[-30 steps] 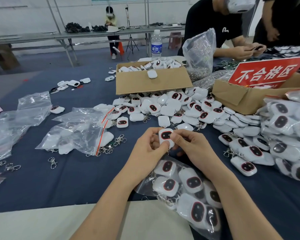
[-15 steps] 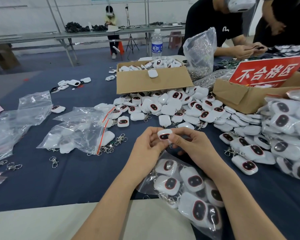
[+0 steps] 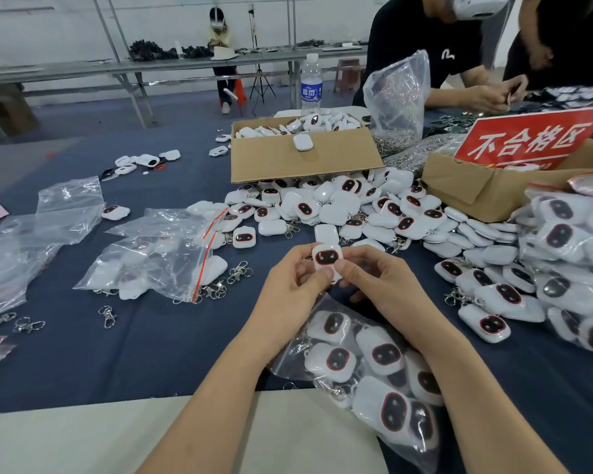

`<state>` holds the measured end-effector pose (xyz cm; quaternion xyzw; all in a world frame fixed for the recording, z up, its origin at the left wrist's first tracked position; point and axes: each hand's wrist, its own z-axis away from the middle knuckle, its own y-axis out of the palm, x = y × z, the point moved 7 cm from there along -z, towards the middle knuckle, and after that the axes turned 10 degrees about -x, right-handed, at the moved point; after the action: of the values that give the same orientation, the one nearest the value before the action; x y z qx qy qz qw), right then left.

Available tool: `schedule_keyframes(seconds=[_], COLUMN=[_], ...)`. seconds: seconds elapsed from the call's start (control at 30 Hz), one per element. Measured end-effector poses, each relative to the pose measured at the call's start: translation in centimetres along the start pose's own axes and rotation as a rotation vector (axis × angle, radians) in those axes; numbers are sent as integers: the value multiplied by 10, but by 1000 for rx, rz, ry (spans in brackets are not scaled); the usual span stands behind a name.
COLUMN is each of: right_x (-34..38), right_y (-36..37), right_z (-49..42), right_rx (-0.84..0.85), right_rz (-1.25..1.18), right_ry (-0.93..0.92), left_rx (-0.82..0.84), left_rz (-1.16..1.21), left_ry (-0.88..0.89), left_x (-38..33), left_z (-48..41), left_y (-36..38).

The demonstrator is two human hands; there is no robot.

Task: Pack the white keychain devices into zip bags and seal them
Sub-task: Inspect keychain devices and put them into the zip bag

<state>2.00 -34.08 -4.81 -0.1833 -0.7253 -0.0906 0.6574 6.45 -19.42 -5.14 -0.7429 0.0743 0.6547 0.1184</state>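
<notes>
Both my hands hold one white keychain device (image 3: 327, 257) with a dark red-rimmed face, above the blue cloth. My left hand (image 3: 290, 289) pinches its left side, my right hand (image 3: 377, 282) its right, thumbs on the lower front. Below my wrists lies a clear zip bag (image 3: 367, 364) holding several devices; its mouth, under my hands, is hidden. A heap of loose devices (image 3: 343, 206) spreads beyond my hands. A second zip bag (image 3: 158, 254) with a red seal strip lies to the left, partly filled.
An open cardboard box (image 3: 302, 159) full of devices stands behind the heap. A second box with a red sign (image 3: 528, 142) is at right, filled bags (image 3: 575, 248) stacked before it. Empty bags (image 3: 31, 230) and loose metal clasps (image 3: 107, 316) lie left. Two people work at far right.
The device in my hands tipped back, then came face-up toward me again, and both hands shifted slightly higher and farther from the bag.
</notes>
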Motion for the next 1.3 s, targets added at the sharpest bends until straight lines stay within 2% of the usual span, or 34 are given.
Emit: schedule_keyframes(seconds=[0.13, 0.23, 0.33, 0.5, 0.67, 0.87, 0.97, 1.3], right_x=[-5, -7, -7, -5, -6, -8, -4, -1], right_y=[3, 4, 8, 11, 14, 15, 15, 1], right_z=[0, 0, 2, 4, 6, 8, 7, 14], right_rx=[25, 77, 145, 208, 291, 331, 308, 312], right_rz=[97, 159, 262, 370, 370, 389, 338, -68], right_ry=[5, 23, 26, 29, 49, 88, 82, 301], left_rx=[6, 19, 158, 425, 555, 542, 462, 327], left_rz=[86, -128, -372, -593, -536, -482, -439, -134], left_ry=[-149, -203, -222, -279, -314, -294, -298, -395], left_x=[1, -2, -10, -15, -19, -21, -24, -47], left_z=[-5, -8, -3, 14, 23, 25, 23, 33], left_y=[-15, -49, -74, -71, -59, -41, -32, 9])
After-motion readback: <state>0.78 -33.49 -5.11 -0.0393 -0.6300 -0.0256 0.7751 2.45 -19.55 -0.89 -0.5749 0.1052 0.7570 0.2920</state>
